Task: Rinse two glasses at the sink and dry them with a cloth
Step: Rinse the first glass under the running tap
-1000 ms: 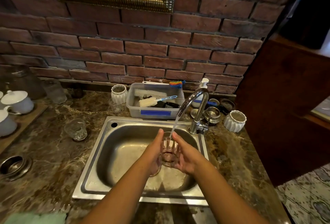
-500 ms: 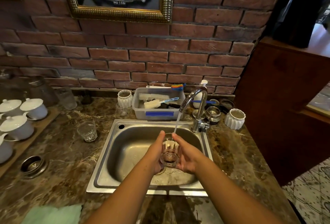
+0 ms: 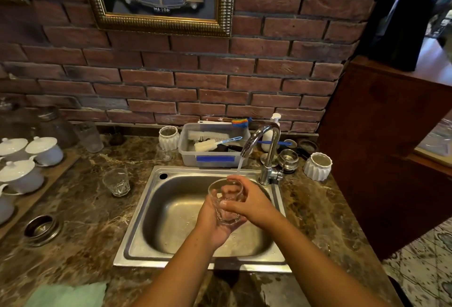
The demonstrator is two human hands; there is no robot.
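Glass [image 3: 225, 209] is held mouth-up over the sink [image 3: 137, 233] basin, with the stream [image 3: 239, 166] from the tap [image 3: 267, 140] falling at its rim. Its base sits in the left hand [image 3: 211, 226], whose fingers curl round the lower wall. The right hand [image 3: 249, 200] wraps the wall from 3 o'clock, fingertips at the rim. Wet and faceted, it is probably light but slippery, and would break against steel. A grip round the wall with a palm beneath looks safer than a pinch at the rim. A second glass [image 3: 116, 182] stands on the worktop [image 3: 80, 221] at 9 o'clock of the sink, and the cloth [image 3: 68, 294] lies at 7 o'clock.
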